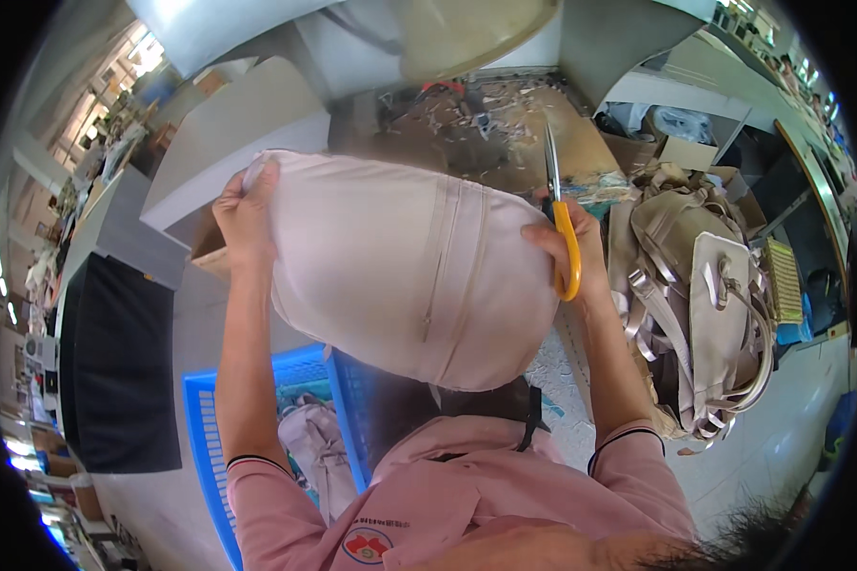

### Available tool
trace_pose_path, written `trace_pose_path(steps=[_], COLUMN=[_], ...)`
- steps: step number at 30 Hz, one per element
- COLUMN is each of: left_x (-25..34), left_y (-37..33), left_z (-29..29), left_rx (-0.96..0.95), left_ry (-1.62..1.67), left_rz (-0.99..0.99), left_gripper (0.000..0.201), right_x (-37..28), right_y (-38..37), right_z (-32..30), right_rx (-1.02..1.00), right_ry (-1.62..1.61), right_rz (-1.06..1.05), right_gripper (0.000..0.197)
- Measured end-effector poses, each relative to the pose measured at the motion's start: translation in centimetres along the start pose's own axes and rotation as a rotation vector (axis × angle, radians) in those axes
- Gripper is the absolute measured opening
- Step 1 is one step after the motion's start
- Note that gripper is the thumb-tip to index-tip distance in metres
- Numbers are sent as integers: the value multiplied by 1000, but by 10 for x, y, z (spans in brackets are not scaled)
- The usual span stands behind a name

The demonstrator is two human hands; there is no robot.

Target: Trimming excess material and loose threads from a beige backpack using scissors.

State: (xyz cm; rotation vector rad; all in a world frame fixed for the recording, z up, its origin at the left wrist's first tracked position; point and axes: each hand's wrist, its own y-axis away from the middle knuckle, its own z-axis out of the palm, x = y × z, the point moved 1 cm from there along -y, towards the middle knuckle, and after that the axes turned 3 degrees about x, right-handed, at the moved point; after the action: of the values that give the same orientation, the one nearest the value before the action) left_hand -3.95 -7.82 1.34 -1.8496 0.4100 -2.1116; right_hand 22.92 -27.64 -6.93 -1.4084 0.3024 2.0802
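A pale pink fabric bag piece (362,252), rounded at its ends, is stretched out between my hands in front of my body. A zipper strip (445,252) runs across it, right of its middle. My left hand (245,214) is closed on its upper left corner, thumb on top. At the right edge my right hand (590,243) pinches the fabric and also holds scissors (568,252) with yellow handles. Their blades point up and away from me, apart from the fabric. The fingers of my right hand are partly hidden behind the piece and the scissors.
Beyond the piece is a worn brown work surface (514,128) with scraps on it. At the right, several beige bags with straps (714,285) lie piled up. A blue plastic basket (205,419) with fabric pieces stands at the lower left, near a black panel (119,371).
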Motion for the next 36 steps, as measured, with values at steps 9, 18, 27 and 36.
trace_pose_path(steps=[9,18,27,36], left_x=[-40,-47,-43,-48], left_y=[-41,-54,-51,-47], left_z=[64,82,90,82], left_rx=[-29,-23,-66,-35], left_ry=[-62,-40,-18,-51], left_rz=[-102,-123,-102,-144], left_gripper=[20,22,22,25], right_x=[3,-1,-5,-8], right_y=[-50,-60,-55,-53], right_z=[-25,-29,-33,-30], right_rx=[68,80,78,109], right_ry=[12,3,13,84], right_rz=[134,147,126,161], right_gripper=[40,41,40,43])
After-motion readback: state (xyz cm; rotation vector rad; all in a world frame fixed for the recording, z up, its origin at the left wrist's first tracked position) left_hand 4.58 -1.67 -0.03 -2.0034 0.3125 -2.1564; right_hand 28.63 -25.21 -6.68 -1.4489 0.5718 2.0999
